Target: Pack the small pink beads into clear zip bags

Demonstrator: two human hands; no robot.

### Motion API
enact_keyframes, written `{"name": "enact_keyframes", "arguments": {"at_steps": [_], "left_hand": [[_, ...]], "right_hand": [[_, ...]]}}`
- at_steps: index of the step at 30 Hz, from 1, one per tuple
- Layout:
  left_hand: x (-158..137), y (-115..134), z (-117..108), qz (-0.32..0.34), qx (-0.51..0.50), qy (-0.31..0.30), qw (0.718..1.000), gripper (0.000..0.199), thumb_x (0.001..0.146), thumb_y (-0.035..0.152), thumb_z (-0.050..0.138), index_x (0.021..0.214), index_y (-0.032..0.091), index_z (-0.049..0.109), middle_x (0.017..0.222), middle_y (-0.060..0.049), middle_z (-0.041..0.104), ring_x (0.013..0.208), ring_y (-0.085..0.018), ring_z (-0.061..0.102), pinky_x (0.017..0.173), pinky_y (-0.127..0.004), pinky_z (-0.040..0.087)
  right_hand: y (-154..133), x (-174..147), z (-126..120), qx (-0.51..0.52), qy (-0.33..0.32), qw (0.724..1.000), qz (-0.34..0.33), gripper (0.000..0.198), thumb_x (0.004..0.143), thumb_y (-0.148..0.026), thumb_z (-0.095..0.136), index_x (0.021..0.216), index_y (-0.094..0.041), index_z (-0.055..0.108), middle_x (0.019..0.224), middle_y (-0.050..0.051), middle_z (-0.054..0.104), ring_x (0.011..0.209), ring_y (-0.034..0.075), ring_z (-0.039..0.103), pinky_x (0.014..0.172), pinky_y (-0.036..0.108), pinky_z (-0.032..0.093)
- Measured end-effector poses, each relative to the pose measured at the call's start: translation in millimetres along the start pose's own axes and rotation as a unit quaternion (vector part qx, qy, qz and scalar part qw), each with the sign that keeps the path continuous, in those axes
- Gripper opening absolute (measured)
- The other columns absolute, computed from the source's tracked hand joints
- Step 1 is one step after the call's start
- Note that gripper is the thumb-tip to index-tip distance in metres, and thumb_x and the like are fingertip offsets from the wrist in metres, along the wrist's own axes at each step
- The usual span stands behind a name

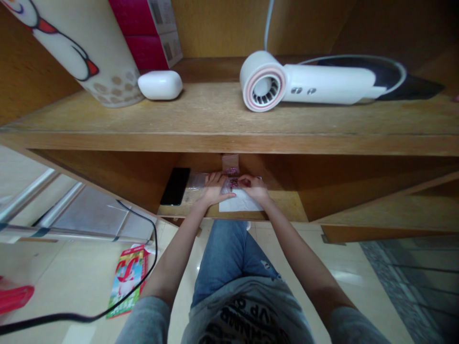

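Note:
On the lower shelf board, a white sheet of paper (239, 202) lies under my hands. Small dark pink and purple bits (234, 183), perhaps beads, sit between them at its far edge. My left hand (215, 189) rests flat, its fingers stretched forward and its thumb reaching over the paper, beside clear plastic. Curled in a pinch next to the bits is my right hand (254, 188); whatever is in its fingertips is too small to make out. Behind them lies a small clear bag (230, 164) with purple-pink bits at its near end. Left of my hands lies another clear bag (196, 180).
A black phone (175, 186) lies at the compartment's left. The upper shelf edge (229, 142) overhangs; above it are a white handheld fan (326, 83), a white case (160, 85), a large cup (103, 52) and pink boxes (143, 36). A black cable (132, 291) hangs at left.

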State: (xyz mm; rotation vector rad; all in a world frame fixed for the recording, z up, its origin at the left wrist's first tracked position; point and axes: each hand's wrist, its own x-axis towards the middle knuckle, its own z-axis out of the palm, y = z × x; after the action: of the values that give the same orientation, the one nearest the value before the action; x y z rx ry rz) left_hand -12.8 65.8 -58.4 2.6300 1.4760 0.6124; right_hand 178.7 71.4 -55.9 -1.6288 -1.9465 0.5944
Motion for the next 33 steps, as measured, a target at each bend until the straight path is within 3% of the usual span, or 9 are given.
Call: {"name": "enact_keyframes", "arguments": {"at_steps": [7, 16, 26, 33], "left_hand": [[0.8, -1.4, 2.3, -0.005, 0.002, -0.007, 1.0, 0.069, 0.067, 0.071, 0.047, 0.109, 0.016, 0.053, 0.112, -0.012, 0.052, 0.104, -0.03, 0.043, 0.088, -0.041, 0.031], [0.6, -2.2, 2.9, 0.0, 0.008, 0.005, 1.0, 0.067, 0.068, 0.07, 0.047, 0.108, 0.016, 0.053, 0.112, -0.012, 0.052, 0.104, -0.03, 0.043, 0.089, -0.043, 0.031], [0.1, -1.7, 3.2, 0.005, 0.012, 0.013, 1.0, 0.066, 0.07, 0.07, 0.045, 0.107, 0.016, 0.053, 0.111, -0.012, 0.052, 0.104, -0.029, 0.043, 0.089, -0.042, 0.031], [0.2, -1.8, 3.7, 0.005, 0.01, 0.013, 1.0, 0.066, 0.069, 0.07, 0.046, 0.107, 0.016, 0.053, 0.109, -0.012, 0.053, 0.103, -0.029, 0.043, 0.087, -0.041, 0.032]], "right_hand": [[9.0, -3.1, -9.4, -0.113, -0.022, 0.992, 0.05, 0.018, 0.077, -0.036, 0.054, 0.087, -0.028, 0.067, 0.087, 0.0, 0.07, 0.078, 0.016, 0.063, 0.065, 0.022, 0.043], [3.9, 1.5, -3.5, -0.173, -0.059, 0.981, 0.059, 0.034, 0.078, -0.052, 0.05, 0.097, -0.03, 0.067, 0.09, 0.003, 0.07, 0.079, 0.019, 0.064, 0.069, 0.025, 0.046], [5.3, -3.2, -5.3, -0.153, -0.038, 0.986, 0.047, 0.027, 0.078, -0.047, 0.051, 0.091, -0.03, 0.068, 0.089, 0.001, 0.07, 0.079, 0.018, 0.064, 0.069, 0.025, 0.045], [2.5, -6.6, -6.7, -0.065, -0.019, 0.997, 0.024, 0.021, 0.078, -0.039, 0.055, 0.088, -0.027, 0.068, 0.084, 0.0, 0.07, 0.075, 0.015, 0.063, 0.065, 0.022, 0.043]]}}
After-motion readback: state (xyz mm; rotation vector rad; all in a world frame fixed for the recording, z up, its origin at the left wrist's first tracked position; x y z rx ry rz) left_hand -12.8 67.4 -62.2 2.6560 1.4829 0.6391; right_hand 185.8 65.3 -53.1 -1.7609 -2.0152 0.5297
